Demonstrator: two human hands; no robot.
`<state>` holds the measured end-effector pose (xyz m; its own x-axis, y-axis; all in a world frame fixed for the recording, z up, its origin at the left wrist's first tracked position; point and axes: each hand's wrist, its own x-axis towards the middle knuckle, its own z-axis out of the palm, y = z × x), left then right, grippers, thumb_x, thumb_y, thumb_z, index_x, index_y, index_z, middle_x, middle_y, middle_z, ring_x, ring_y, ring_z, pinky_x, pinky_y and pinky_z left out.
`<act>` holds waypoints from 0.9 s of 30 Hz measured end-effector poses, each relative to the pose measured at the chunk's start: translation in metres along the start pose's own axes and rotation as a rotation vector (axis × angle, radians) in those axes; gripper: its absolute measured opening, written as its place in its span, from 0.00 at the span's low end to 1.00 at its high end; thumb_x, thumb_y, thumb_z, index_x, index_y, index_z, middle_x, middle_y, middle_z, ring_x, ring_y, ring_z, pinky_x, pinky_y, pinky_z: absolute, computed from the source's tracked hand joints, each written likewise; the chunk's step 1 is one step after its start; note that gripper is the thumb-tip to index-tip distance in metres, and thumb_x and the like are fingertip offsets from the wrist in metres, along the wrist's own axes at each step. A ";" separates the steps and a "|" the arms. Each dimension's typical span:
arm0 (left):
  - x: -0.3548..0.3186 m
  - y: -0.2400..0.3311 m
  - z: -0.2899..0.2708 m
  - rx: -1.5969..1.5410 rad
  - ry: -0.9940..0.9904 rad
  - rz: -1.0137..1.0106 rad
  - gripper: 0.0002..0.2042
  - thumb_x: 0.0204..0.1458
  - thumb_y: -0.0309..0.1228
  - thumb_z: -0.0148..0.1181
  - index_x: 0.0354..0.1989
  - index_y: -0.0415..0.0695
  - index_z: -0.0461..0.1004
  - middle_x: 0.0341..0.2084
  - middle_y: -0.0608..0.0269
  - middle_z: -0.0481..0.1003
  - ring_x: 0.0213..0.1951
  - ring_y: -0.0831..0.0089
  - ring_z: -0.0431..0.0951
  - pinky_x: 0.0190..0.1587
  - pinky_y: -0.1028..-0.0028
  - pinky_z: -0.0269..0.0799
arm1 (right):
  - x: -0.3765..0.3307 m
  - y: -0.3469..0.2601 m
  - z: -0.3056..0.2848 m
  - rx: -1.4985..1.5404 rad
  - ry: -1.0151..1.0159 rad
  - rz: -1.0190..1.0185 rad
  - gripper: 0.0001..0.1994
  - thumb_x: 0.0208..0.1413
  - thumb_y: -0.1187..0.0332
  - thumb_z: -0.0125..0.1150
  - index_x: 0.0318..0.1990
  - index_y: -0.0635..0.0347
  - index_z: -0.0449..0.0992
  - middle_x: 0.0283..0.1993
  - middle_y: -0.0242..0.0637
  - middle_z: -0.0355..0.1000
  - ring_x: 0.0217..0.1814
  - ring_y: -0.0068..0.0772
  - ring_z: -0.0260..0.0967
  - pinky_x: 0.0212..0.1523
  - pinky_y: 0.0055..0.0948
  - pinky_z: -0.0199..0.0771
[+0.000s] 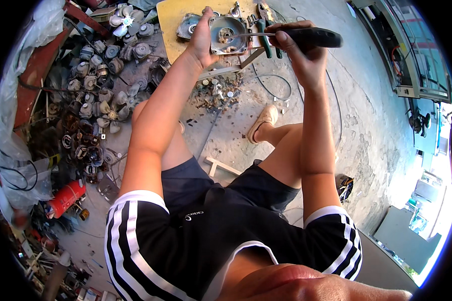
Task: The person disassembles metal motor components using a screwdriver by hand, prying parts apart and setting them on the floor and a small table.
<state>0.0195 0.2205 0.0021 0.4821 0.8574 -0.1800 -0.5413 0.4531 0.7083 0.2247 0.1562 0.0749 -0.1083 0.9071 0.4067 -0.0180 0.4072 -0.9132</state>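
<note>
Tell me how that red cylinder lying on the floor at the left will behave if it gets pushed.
The red cylinder lies on its side and is round, so it would probably roll. It looks like metal, so likely heavy and stiff. The scrap motors and cables around it might stop it soon.

- A clear plastic bag [16,85] hangs down the left edge of the frame, crumpled, pale and see-through.
- A red cylinder [65,197] lies at lower left; its label is too small to make out.
- No signs or screens show anywhere.
</note>
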 end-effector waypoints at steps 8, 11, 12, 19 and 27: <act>-0.003 0.008 -0.001 -0.175 0.027 0.023 0.38 0.59 0.63 0.34 0.64 0.39 0.58 0.58 0.42 0.66 0.57 0.45 0.70 0.58 0.38 0.66 | -0.006 0.000 0.007 0.020 0.286 0.015 0.09 0.56 0.73 0.66 0.39 0.68 0.72 0.39 0.47 0.78 0.41 0.35 0.79 0.45 0.31 0.82; -0.003 0.005 0.003 -0.198 0.043 0.061 0.38 0.59 0.63 0.33 0.63 0.39 0.59 0.58 0.42 0.66 0.57 0.44 0.70 0.59 0.38 0.65 | -0.006 0.007 0.012 0.025 0.348 0.005 0.10 0.55 0.73 0.67 0.38 0.67 0.72 0.38 0.48 0.78 0.39 0.34 0.79 0.43 0.29 0.82; -0.003 0.006 0.003 -0.217 0.039 0.055 0.38 0.59 0.63 0.33 0.63 0.39 0.60 0.58 0.42 0.66 0.58 0.44 0.69 0.59 0.38 0.64 | -0.006 0.008 0.013 0.025 0.359 -0.009 0.10 0.54 0.73 0.68 0.38 0.67 0.72 0.38 0.48 0.77 0.39 0.34 0.79 0.42 0.29 0.82; -0.010 0.002 0.018 -0.249 0.094 0.083 0.39 0.59 0.63 0.33 0.63 0.38 0.61 0.58 0.43 0.67 0.58 0.46 0.69 0.59 0.42 0.65 | -0.007 0.016 0.036 0.188 0.530 0.020 0.10 0.55 0.74 0.67 0.37 0.67 0.70 0.38 0.47 0.76 0.38 0.34 0.78 0.40 0.30 0.84; -0.011 0.002 0.011 -0.334 0.043 0.120 0.38 0.59 0.62 0.31 0.61 0.37 0.62 0.55 0.41 0.69 0.56 0.44 0.71 0.60 0.42 0.65 | -0.007 0.022 0.037 0.386 0.590 0.171 0.09 0.57 0.72 0.65 0.37 0.68 0.71 0.39 0.45 0.76 0.39 0.33 0.77 0.41 0.30 0.85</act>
<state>0.0207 0.2098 0.0128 0.3759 0.9155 -0.1430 -0.7910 0.3975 0.4652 0.1878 0.1546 0.0510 0.4113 0.9054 0.1051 -0.4105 0.2870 -0.8655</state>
